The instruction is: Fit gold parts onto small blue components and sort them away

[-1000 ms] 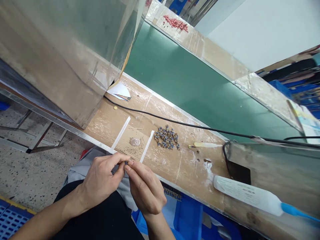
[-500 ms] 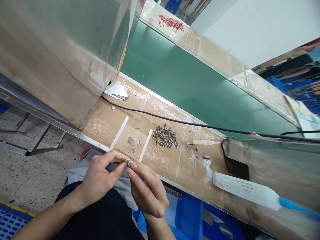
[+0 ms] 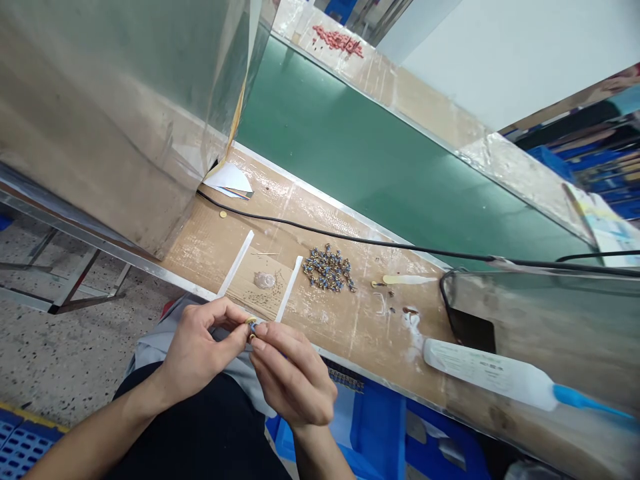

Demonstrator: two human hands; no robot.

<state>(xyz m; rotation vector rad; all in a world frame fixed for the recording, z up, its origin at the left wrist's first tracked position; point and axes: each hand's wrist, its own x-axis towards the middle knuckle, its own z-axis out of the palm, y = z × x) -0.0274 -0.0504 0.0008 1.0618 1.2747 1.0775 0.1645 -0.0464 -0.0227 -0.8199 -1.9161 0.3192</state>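
Observation:
My left hand (image 3: pixel 203 343) and my right hand (image 3: pixel 295 370) meet at the bench's front edge, above my lap. Between their fingertips is a small blue-and-gold metal part (image 3: pixel 251 326) with a yellowish round piece on its upper side. The left thumb and index finger pinch it from the left, and the right thumb and fingers from the right. Much of it is hidden by the fingers. Just beyond lies a cardboard patch with a small clear lump (image 3: pixel 265 280) and scattered tiny bits. To its right sits a pile of similar blue-and-gold parts (image 3: pixel 329 269).
A black cable (image 3: pixel 325 233) crosses the bench (image 3: pixel 350 327). A white bottle with a blue nozzle (image 3: pixel 490 373) lies at the right, near a pale flat stick (image 3: pixel 410 280). Red pieces (image 3: pixel 337 41) lie on the upper ledge. A blue bin (image 3: pixel 375 427) stands below the edge.
The view has shifted slightly. Both hands stay together on the small part, which appears turned a little between the fingertips, with a gold end now showing below.

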